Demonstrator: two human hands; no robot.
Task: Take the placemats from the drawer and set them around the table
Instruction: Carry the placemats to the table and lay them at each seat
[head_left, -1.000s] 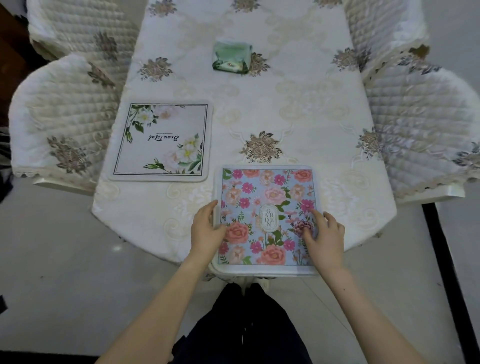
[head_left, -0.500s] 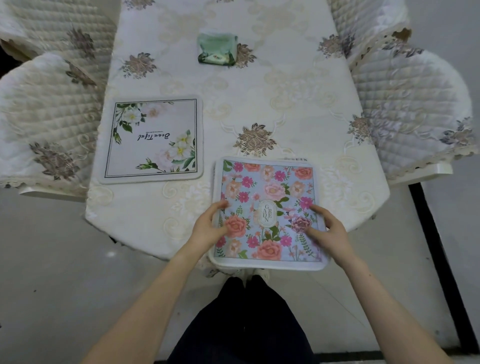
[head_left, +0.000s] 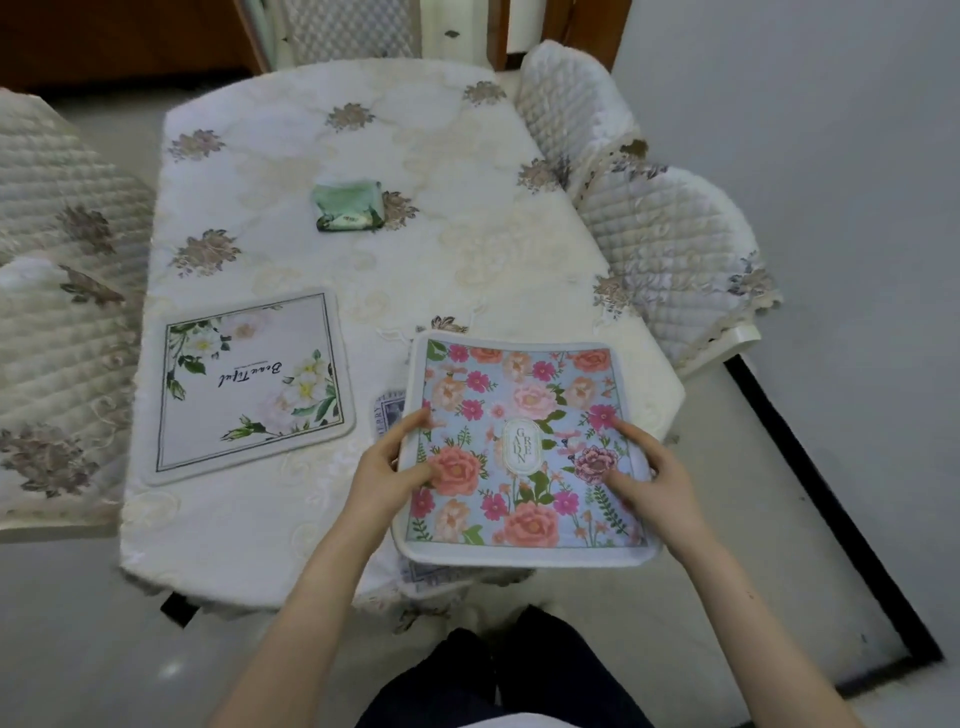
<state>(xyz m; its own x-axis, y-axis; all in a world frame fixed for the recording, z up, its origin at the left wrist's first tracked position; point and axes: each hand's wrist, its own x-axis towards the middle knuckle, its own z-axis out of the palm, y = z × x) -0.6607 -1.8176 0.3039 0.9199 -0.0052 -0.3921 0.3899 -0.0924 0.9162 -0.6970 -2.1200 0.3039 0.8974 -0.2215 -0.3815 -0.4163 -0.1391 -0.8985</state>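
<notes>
A blue placemat with pink and orange flowers (head_left: 524, 395) is lifted off the near end of the table (head_left: 322, 150), tilted toward me. My left hand (head_left: 387, 475) grips its left edge and my right hand (head_left: 647, 480) grips its right edge, thumbs on top. Under it lies another placemat (head_left: 390, 410) with a pale blue-grey print, only its left strip and near edge showing. A white placemat with green leaves and black script (head_left: 249, 384) lies flat at the table's left side.
A green packet (head_left: 348, 205) lies mid-table. Quilted covered chairs stand at the left (head_left: 57, 322) and right (head_left: 675, 254), and one at the far end (head_left: 348, 31). A grey wall (head_left: 831, 156) runs close along the right; light floor lies around me.
Both hands have closed on the flowered placemat's edges and raised it off the stack, uncovering another mat beneath. My view has tipped up and shifted right, showing the table's far end.
</notes>
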